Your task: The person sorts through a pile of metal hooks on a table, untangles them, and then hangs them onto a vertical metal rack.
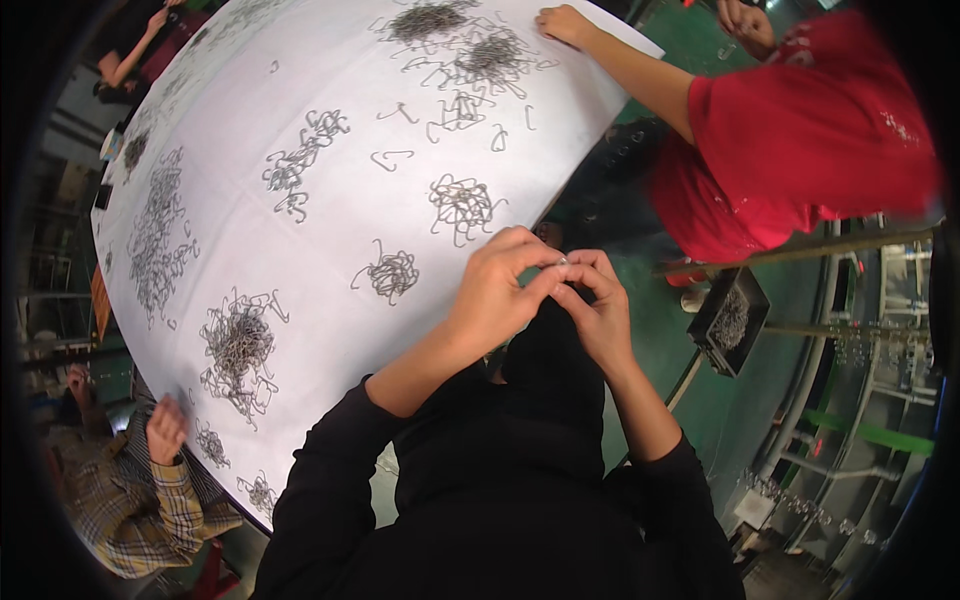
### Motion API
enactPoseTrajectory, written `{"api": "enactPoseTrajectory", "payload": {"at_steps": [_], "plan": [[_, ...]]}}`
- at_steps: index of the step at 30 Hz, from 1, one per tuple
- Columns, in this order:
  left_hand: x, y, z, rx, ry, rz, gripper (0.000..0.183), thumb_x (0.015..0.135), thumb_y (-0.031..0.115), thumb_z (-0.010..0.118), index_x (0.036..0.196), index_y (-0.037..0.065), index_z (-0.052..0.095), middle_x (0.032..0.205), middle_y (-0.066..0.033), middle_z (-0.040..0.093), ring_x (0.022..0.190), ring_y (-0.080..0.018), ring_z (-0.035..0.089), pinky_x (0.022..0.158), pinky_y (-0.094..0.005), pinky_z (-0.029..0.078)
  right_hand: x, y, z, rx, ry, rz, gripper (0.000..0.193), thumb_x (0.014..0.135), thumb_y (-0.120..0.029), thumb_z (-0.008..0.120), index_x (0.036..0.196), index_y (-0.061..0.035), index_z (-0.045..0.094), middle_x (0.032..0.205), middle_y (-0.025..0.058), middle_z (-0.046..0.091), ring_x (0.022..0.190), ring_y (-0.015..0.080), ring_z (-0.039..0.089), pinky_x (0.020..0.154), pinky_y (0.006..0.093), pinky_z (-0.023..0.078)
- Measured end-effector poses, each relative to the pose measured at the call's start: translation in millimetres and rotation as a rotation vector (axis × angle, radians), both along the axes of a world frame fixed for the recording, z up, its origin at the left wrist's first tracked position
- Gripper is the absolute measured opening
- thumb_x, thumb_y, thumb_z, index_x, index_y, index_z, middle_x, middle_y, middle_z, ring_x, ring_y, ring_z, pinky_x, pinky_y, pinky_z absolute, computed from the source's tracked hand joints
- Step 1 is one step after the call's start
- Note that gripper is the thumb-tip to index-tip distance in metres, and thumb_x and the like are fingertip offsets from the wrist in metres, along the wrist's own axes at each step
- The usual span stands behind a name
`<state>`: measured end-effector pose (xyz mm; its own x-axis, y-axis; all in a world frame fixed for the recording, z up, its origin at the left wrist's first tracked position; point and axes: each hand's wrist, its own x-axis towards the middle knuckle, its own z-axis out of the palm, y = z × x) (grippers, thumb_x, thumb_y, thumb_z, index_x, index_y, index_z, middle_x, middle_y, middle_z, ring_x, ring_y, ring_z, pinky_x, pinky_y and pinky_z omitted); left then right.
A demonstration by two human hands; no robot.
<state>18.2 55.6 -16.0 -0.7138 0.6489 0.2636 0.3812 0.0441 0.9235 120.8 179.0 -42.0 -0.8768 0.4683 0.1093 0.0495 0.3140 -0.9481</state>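
My left hand and my right hand meet fingertip to fingertip just off the table's edge, above my lap. Between the pinched fingers sits a small shiny metal piece, mostly covered; its full shape cannot be made out. Closest to my left hand on the white table lies a loose pile of bent wire hooks. A smaller tangle of wire hooks rests to the left of my left wrist.
More hook piles spread over the table. A person in a red shirt works at the right, one hand on the table. Another in a plaid shirt sits lower left. A black bin of metal pieces stands right, near metal racks.
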Motion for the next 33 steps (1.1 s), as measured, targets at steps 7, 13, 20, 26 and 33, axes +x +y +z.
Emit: {"api": "enactPoseTrajectory", "payload": {"at_steps": [7,13,20,26,33], "plan": [[-5,-8,-46,0.062,0.152,-0.076,0.009,0.074,0.007,0.071,0.082,0.004,0.068,0.08,-0.0054,0.059,0.079,-0.0208,0.055,0.068,-0.0301,0.045,-15,39,5,0.099,-0.186,0.013,0.014,0.083,-0.012,0.066,0.093,-0.0033,0.064,0.088,0.0023,0.059,0.081,0.011,0.057,0.068,0.023,0.043],[-9,-7,-72,0.088,0.239,-0.199,0.009,0.073,0.011,0.07,0.08,0.006,0.067,0.084,-0.0044,0.061,0.084,-0.0231,0.056,0.075,-0.0346,0.046,-138,16,22,0.245,-0.15,0.342,0.013,0.086,-0.01,0.062,0.092,0.0017,0.063,0.078,0.0032,0.062,0.07,0.0083,0.054,0.065,0.0225,0.045],[-11,-13,-67,-0.042,0.327,-0.248,0.019,0.075,0.017,0.066,0.093,0.01,0.065,0.092,-0.0044,0.063,0.099,-0.0237,0.056,0.08,-0.0377,0.046,-264,-44,-6,0.762,-0.411,0.418,0.016,0.08,-0.02,0.065,0.086,-0.0062,0.067,0.087,0.0107,0.064,0.079,0.0257,0.063,0.073,0.0365,0.048],[-7,-10,-78,-0.01,0.299,-0.221,0.013,0.076,0.018,0.066,0.086,0.011,0.065,0.088,-0.0015,0.063,0.093,-0.0209,0.057,0.078,-0.0371,0.045,-242,-50,-15,0.879,-0.425,0.563,0.018,0.077,-0.023,0.068,0.084,-0.0066,0.068,0.085,0.01,0.065,0.079,0.0261,0.063,0.072,0.0372,0.049],[-9,-9,-73,-0.092,0.243,-0.284,0.013,0.074,0.018,0.068,0.084,0.01,0.066,0.084,-0.0023,0.062,0.092,-0.0227,0.057,0.082,-0.0381,0.044,-290,-13,-10,0.533,-0.498,0.318,0.021,0.077,-0.025,0.066,0.088,-0.0082,0.07,0.084,0.0119,0.069,0.081,0.0268,0.065,0.074,0.0371,0.05]]}}
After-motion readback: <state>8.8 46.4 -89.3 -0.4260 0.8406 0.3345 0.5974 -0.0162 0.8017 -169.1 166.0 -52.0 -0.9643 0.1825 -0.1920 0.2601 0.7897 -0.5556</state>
